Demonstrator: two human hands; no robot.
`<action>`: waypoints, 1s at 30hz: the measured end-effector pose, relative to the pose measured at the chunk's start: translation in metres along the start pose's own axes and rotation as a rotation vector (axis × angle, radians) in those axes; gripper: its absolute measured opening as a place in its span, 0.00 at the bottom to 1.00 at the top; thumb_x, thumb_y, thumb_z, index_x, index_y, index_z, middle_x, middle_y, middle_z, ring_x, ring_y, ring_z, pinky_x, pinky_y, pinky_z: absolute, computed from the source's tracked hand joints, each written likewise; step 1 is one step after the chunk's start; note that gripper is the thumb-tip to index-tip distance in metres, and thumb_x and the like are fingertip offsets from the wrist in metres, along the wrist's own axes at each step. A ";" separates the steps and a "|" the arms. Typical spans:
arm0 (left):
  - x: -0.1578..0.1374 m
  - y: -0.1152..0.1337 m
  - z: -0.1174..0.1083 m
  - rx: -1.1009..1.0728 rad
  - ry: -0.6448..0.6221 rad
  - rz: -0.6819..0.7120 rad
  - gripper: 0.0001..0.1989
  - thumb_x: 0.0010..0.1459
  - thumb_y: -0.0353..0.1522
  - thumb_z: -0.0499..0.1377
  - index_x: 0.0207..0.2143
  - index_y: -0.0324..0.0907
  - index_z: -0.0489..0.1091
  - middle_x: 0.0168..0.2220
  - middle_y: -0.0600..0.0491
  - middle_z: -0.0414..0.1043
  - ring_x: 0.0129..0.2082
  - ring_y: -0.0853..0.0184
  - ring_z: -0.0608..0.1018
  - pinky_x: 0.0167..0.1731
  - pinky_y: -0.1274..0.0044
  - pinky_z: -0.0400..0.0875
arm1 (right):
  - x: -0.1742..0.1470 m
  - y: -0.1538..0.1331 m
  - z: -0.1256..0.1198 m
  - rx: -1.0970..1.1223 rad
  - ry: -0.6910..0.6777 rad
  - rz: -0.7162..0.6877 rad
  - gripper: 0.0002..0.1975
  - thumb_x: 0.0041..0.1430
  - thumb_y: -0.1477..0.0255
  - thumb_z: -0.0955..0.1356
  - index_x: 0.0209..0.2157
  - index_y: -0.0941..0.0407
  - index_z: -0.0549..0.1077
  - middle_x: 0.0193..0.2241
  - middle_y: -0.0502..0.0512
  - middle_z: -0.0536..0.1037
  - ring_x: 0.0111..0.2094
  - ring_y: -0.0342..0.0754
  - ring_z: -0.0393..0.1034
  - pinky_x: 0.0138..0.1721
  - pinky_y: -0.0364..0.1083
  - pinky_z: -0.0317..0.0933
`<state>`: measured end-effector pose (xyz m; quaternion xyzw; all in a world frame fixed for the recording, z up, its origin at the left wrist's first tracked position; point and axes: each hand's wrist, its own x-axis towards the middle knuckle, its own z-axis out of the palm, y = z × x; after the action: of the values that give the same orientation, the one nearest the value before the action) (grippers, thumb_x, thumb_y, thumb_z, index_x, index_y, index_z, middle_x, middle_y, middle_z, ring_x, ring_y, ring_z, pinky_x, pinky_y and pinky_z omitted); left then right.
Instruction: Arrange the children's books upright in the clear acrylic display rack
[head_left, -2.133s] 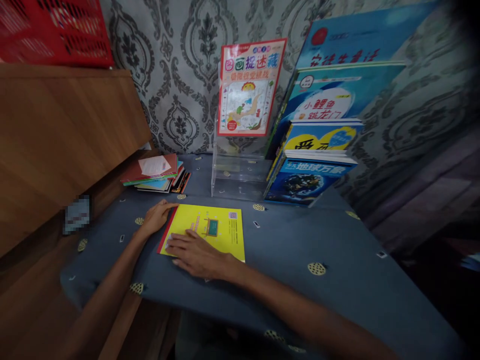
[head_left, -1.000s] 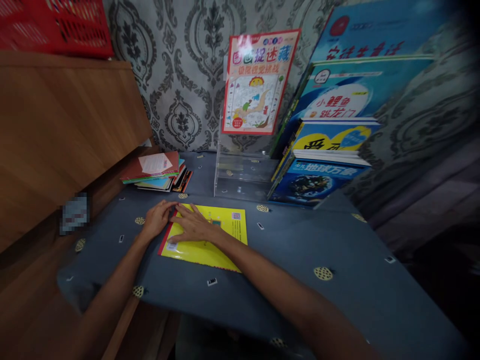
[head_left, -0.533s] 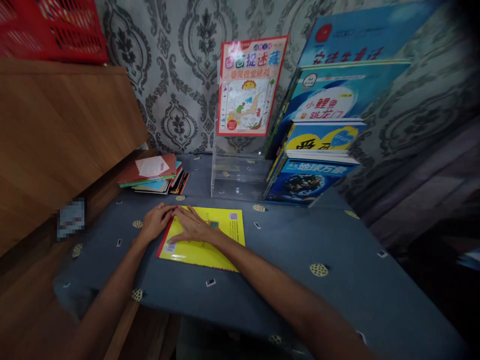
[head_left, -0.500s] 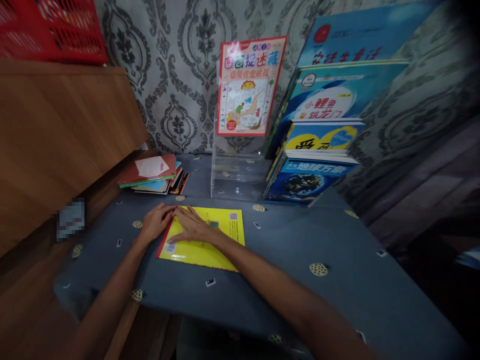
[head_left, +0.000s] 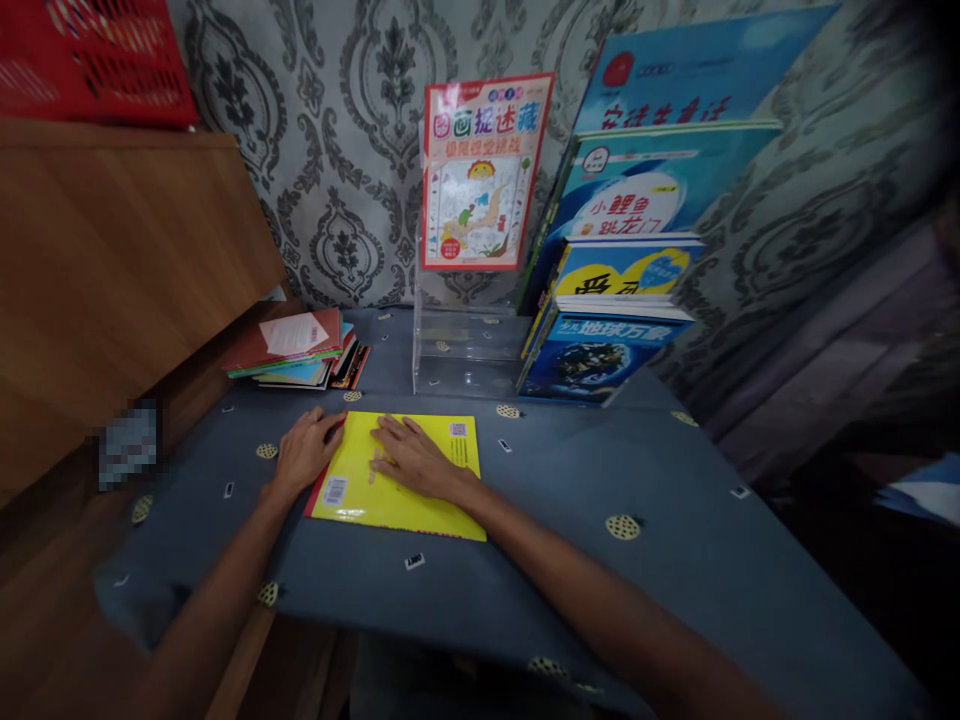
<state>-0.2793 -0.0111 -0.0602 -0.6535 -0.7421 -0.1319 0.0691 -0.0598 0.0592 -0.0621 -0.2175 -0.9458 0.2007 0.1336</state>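
A yellow book (head_left: 352,505) with a red spine lies closed on the cloth-covered table, its barcode and QR code facing up. My right hand (head_left: 416,458) rests flat on the middle of its cover with the fingers spread. At the spine side, my left hand (head_left: 301,450) lies beside the book with bent fingers, the fingertips touching its far left corner. I see nothing held in either hand.
A clear acrylic stand (head_left: 469,375) behind the book carries a red-bordered picture book (head_left: 484,175). To its right several books, among them a blue earth book (head_left: 592,360), stand in tiers. A book pile (head_left: 289,345) lies back left, near a wooden cabinet (head_left: 127,220) bearing a red basket (head_left: 150,65).
My right hand has slid right across the cover, away from the spine, uncovering the barcode. My left hand stays at the spine edge. The whole view has shifted slightly.
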 end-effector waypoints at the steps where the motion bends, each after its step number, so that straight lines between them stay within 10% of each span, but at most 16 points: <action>1: 0.000 0.001 0.000 0.003 0.004 0.000 0.21 0.67 0.40 0.49 0.55 0.46 0.74 0.41 0.48 0.71 0.45 0.59 0.75 0.42 0.73 0.71 | -0.004 0.003 -0.002 0.000 0.002 0.010 0.24 0.70 0.63 0.63 0.61 0.60 0.65 0.66 0.70 0.62 0.70 0.57 0.50 0.68 0.61 0.45; 16: 0.004 0.025 -0.016 0.186 -0.037 0.083 0.16 0.65 0.34 0.51 0.48 0.41 0.74 0.47 0.43 0.73 0.48 0.53 0.73 0.46 0.64 0.71 | -0.093 0.055 -0.029 -0.028 0.155 0.213 0.22 0.70 0.67 0.61 0.62 0.56 0.66 0.65 0.63 0.65 0.69 0.54 0.54 0.68 0.62 0.44; 30: 0.025 0.128 0.020 -0.044 -0.107 0.566 0.18 0.68 0.28 0.47 0.58 0.40 0.66 0.56 0.43 0.70 0.54 0.57 0.72 0.53 0.63 0.67 | -0.092 0.057 -0.029 -0.036 0.364 0.319 0.18 0.65 0.75 0.61 0.53 0.58 0.72 0.54 0.64 0.75 0.56 0.56 0.67 0.60 0.57 0.58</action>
<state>-0.1545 0.0329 -0.0584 -0.8420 -0.5298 -0.0888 0.0495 0.0508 0.0726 -0.0773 -0.3988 -0.8633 0.1600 0.2646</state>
